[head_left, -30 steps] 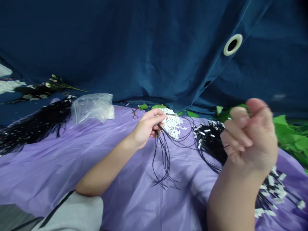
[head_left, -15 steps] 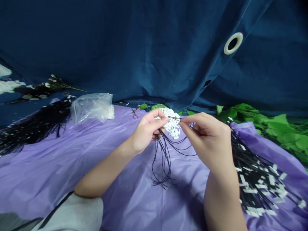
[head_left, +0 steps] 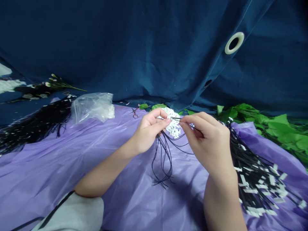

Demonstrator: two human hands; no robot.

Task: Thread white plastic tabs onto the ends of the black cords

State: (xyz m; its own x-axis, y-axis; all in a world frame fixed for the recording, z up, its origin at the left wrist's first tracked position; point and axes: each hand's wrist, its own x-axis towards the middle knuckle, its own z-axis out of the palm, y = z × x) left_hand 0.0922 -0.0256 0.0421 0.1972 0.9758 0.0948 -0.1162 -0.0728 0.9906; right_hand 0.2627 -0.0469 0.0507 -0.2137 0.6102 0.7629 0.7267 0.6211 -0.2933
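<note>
Several thin black cords (head_left: 163, 154) hang in loops below my hands, over the purple cloth. My left hand (head_left: 152, 128) pinches the cords between thumb and forefinger. Close to its right, my right hand (head_left: 204, 138) is closed in a pinch on the same cords, which run taut across the short gap between the fingertips. Behind the fingertips lies a pile of small white pieces (head_left: 175, 131), partly covered by my hands. Whether a white piece sits within the left fingers is hidden.
Purple cloth (head_left: 125, 192) covers the work surface. A clear plastic bag (head_left: 91, 107) and small scissors (head_left: 135, 113) lie at the back. Bundles of black cords with white ends lie left (head_left: 31, 125) and right (head_left: 260, 179). Green leaves (head_left: 276, 128) border a blue curtain (head_left: 144, 48).
My left hand has shifted slightly right toward my right hand, so the gap between the fingertips is a little smaller. Both hands still pinch the cords.
</note>
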